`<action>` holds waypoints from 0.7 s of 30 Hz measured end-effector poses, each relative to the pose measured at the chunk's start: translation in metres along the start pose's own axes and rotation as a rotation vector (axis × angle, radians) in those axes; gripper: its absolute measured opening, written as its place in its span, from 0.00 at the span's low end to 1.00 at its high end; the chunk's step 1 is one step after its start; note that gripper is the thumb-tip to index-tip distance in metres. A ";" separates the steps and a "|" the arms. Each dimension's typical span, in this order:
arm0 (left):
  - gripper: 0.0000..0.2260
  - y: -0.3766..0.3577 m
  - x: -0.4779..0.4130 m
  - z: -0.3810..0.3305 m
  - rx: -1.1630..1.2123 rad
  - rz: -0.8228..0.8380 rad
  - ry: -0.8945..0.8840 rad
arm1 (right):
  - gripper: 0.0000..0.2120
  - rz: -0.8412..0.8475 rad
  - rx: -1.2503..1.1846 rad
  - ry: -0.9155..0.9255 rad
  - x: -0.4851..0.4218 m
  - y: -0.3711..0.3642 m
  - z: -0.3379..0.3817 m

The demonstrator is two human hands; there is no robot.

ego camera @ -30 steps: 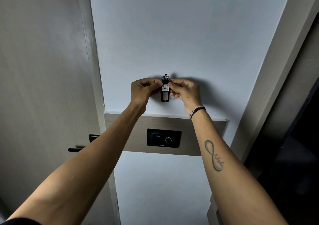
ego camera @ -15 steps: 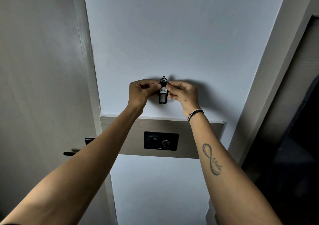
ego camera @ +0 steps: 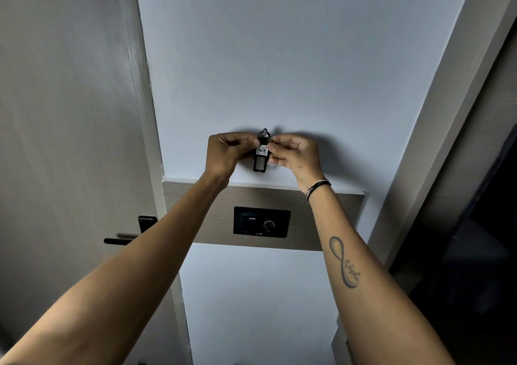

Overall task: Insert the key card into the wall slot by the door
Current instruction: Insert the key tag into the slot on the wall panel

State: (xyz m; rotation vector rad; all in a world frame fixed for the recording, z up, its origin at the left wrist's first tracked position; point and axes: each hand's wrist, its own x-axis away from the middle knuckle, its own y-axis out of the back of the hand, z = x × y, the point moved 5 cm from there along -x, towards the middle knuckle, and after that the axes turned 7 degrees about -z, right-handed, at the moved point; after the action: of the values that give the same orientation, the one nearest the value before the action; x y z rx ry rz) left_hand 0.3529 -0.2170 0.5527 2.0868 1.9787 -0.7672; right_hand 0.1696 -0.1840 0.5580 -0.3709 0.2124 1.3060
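Key card (ego camera: 260,156), center frame: light, stiff plastic; left hand (ego camera: 225,152) & right hand (ego camera: 293,154) pinch its top edges, prob. at the slot.

Both hands, left (ego camera: 226,152) and right (ego camera: 293,154), raised, fingers pinched together.

You're in a hotel rm entry: door (ego camera: 64,140) w/ lever handle (ego camera: 123,240), key tag (ego camera: 261,152) marked 407, wall control panel (ego camera: 261,222).

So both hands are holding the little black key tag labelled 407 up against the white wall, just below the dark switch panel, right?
Not quite: in the head view both hands, left hand and right hand, hold the black key tag labelled 407 above the dark switch panel, not below it.
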 end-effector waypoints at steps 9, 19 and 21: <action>0.11 0.027 0.039 0.057 -0.164 -0.036 0.078 | 0.10 -0.031 0.230 0.056 0.033 0.003 -0.060; 0.04 0.040 0.063 0.095 -0.296 -0.029 0.098 | 0.08 -0.118 0.383 0.072 0.054 0.007 -0.106; 0.05 0.043 0.066 0.099 -0.336 -0.023 0.096 | 0.08 -0.112 0.399 0.061 0.055 0.008 -0.112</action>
State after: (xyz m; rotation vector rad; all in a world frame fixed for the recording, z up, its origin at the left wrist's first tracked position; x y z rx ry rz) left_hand 0.3689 -0.2085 0.4280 1.9362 2.0169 -0.3134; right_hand 0.1824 -0.1753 0.4339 -0.0815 0.4881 1.1115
